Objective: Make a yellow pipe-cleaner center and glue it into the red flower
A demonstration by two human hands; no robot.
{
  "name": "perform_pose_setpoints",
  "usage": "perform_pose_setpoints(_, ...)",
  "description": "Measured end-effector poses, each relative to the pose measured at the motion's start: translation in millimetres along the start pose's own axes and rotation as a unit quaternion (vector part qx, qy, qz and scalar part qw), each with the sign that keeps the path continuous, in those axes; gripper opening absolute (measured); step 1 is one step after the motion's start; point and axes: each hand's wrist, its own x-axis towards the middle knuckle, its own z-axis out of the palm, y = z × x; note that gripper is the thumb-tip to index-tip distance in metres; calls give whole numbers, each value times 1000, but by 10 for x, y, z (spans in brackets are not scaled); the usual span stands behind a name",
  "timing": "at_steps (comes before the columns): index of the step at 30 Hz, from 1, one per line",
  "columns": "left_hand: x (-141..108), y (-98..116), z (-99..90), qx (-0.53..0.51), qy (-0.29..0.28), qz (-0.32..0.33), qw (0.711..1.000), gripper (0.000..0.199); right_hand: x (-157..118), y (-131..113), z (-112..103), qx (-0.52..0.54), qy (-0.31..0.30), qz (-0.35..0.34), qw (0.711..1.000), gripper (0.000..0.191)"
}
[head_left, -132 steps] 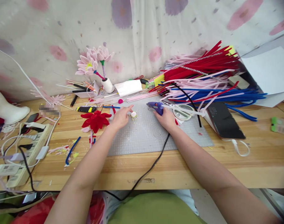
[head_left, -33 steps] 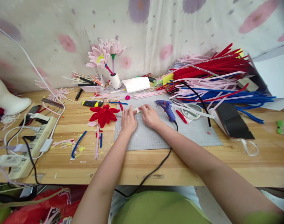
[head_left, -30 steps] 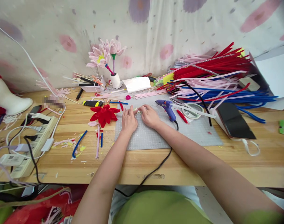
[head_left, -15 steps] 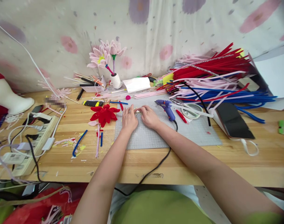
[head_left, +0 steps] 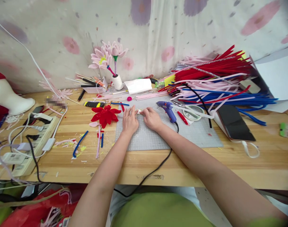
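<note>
Over the grey cutting mat, my left hand and my right hand meet at a small pale bundle of thin yellowish strands, white in its middle. Fingertips of both hands pinch it from either side, and they partly hide it. Just left of my left hand lies a red pipe-cleaner flower. A purple hot glue gun rests on the mat to the right of my right hand, and beyond it are white-handled scissors.
A red pen and a phone lie rightward. Pipe cleaners pile up behind them. Pink flowers in a white vase stand at the back. A power strip with tangled cables is leftward. The glue gun's cord crosses the table edge.
Both hands stay nearly in place, with the fingers shifting slightly around the small bundle. More of its white middle shows now. The whole view has drifted a little.
</note>
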Motion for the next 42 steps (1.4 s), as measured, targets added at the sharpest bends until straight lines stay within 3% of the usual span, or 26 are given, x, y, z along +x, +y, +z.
perform_pose_setpoints(8,4,-6,31,16,-20,-22,999,65,-19,-13,-48,7,10,9,1000,33)
perform_pose_setpoints(17,-6,27,-13,-2,-6,1,1000,71,-16,-3,-38,-12,-3,8,1000,28)
perform_pose_setpoints(24,5,28,-1,-2,-29,-32,999,68,4,43,-11,28,23,-8,999,38)
perform_pose_setpoints(36,-8,32,-28,-9,-13,-4,1000,69,41,56,18,-7,-8,-6,1000,31)
perform_pose_setpoints(42,17,24,-2,-6,-27,-36,999,66,41,65,30,-3,1,-49,999,44)
